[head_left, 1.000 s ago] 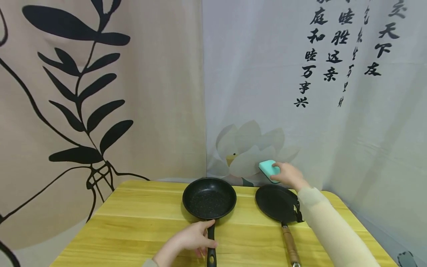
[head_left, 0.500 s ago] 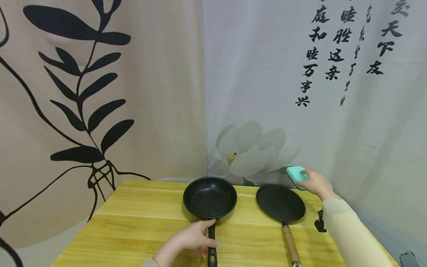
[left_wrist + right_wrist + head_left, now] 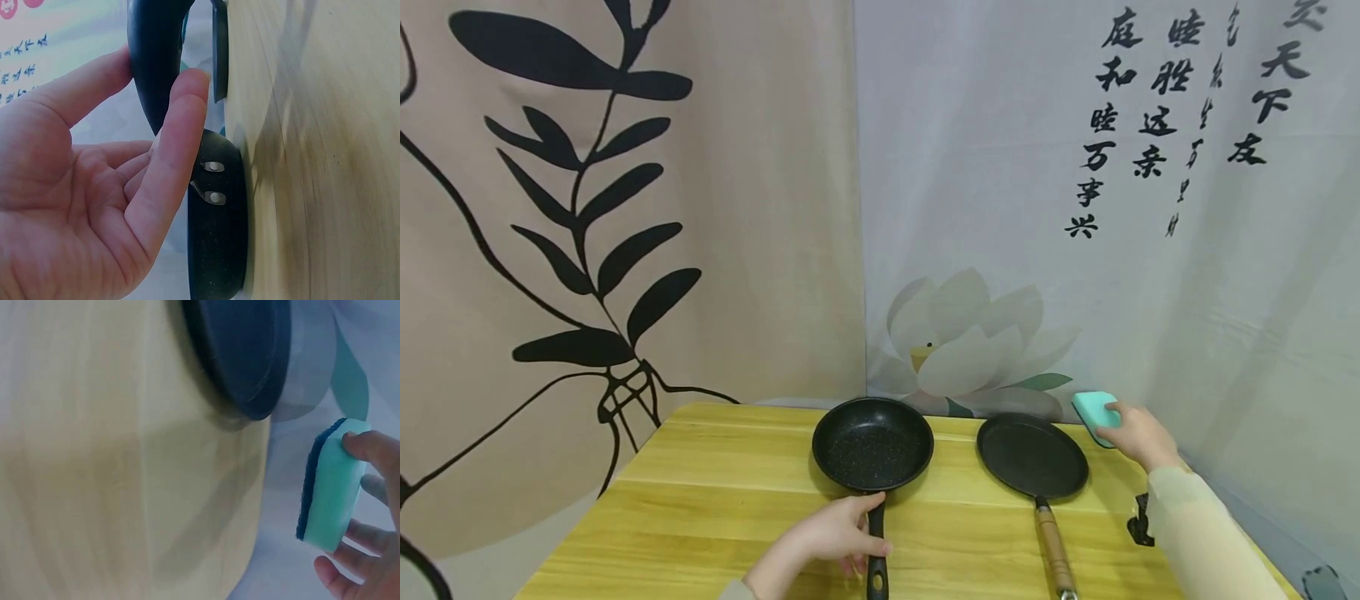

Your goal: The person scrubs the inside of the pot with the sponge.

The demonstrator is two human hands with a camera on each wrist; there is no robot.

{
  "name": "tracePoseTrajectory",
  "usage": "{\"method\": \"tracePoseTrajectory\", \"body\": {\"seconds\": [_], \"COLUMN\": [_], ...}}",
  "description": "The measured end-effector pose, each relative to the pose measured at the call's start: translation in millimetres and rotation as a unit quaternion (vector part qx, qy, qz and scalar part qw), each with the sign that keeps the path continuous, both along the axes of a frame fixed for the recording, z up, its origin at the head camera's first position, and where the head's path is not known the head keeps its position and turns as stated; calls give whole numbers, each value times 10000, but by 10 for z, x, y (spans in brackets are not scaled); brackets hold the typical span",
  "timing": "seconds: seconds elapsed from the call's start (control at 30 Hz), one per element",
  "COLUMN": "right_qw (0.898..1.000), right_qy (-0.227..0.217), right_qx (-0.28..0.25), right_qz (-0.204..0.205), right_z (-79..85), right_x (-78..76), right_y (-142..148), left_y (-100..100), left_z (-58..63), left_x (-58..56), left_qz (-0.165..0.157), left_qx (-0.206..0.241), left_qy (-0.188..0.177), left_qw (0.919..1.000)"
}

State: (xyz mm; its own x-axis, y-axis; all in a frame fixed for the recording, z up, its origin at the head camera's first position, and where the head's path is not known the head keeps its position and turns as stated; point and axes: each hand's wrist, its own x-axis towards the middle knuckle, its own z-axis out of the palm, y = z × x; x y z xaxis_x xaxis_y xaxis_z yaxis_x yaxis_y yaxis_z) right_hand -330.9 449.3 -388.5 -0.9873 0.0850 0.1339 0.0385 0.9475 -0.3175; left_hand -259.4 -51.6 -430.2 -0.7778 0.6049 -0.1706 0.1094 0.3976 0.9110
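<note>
At the middle of the table a black frying pan [image 3: 872, 446] lies with its handle toward me. My left hand [image 3: 831, 533] holds that handle near the pan body, thumb on one side and fingers on the other. The left wrist view shows the dark handle [image 3: 153, 69] between thumb and fingers, with two rivets on the pan's wall. My right hand [image 3: 1142, 440] pinches a turquoise sponge [image 3: 1093, 413] above the table's back right part. A dark scouring layer [image 3: 309, 487] on the sponge faces the table in the right wrist view.
A flat black pan [image 3: 1032, 457] with a wooden handle [image 3: 1055, 554] lies right of the frying pan. Partly behind the right sleeve [image 3: 1202, 525] sits a small black object [image 3: 1141, 523]. Printed cloth hangs behind the wooden table [image 3: 715, 483].
My right hand has carried the sponge rightward from above the flat pan and slightly lower, uncovering that pan's right side. The left hand stays on the frying pan's handle.
</note>
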Motion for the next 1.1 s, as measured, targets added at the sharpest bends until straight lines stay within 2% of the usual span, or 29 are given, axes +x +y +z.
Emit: {"method": "tracePoseTrajectory", "body": {"seconds": [0.33, 0.63, 0.83, 1.1], "right_qw": [9984, 9980, 9980, 9948], "right_qy": [-399, -519, -523, -843], "right_qx": [-34, -125, -71, -242], "right_qz": [-393, -346, -337, -517], "right_z": [-157, -345, -410, -481], "right_x": [118, 177, 184, 231], "right_y": [194, 286, 285, 249], "left_y": [-2, -21, -37, -40], "left_z": [-15, 1, 25, 45], "left_x": [-3, 8, 27, 24], "left_qz": [-39, -84, -105, -138], "left_qx": [34, -42, 9, -20], "left_qy": [-55, -52, -70, 1], "left_qw": [10000, 9999, 9999, 9999]}}
